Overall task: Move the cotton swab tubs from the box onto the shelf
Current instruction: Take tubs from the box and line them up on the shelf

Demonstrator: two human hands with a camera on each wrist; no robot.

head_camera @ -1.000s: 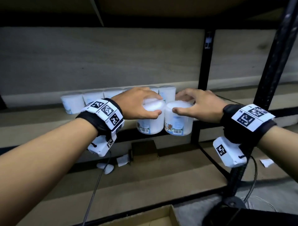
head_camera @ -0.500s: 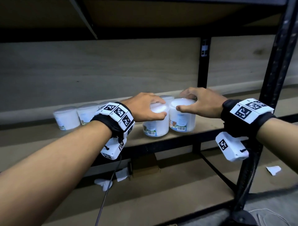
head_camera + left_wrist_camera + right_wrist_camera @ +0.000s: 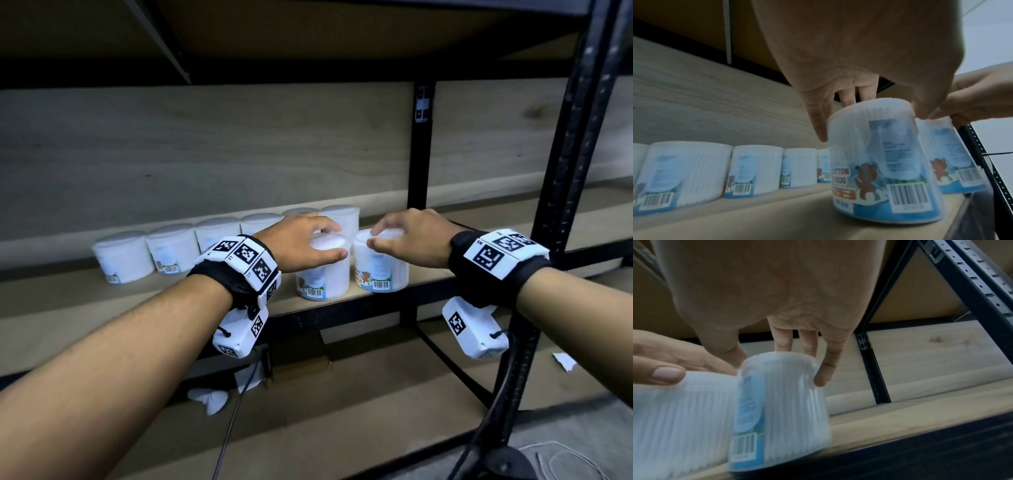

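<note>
Both tubs have come forward and down since a second ago: then they were held up in front of the back row, and now each stands on the shelf [image 3: 428, 274] close to its front edge, while the view has risen to take in more of the board above.

The left hand [image 3: 301, 243] sits on top of the left tub [image 3: 323, 277], thumb curled over the near rim and fingers [image 3: 818, 123] reaching down its far side, so it grips the tub from above. In the left wrist view this tub [image 3: 879, 162] rests with its base flat on the shelf board [image 3: 756, 219], barcode and bear label facing the camera.

The right hand [image 3: 411, 240] covers the right tub [image 3: 382, 270] the same way, thumb at the near rim and fingers [image 3: 824, 369] wrapped over the lid and down the far wall. The right wrist view is smeared by motion, so the right tub [image 3: 781, 402] seems to stand on the front edge of the shelf [image 3: 900, 415], though its base is not sharp enough to be sure it is fully flat.

The two held tubs stand side by side, touching or nearly so. Behind them, along the back edge, a row of tubs [image 3: 171, 246] runs toward the left end of the shelf, upright and packed close together. A black upright post [image 3: 575, 171] rises at the right front corner.
</note>
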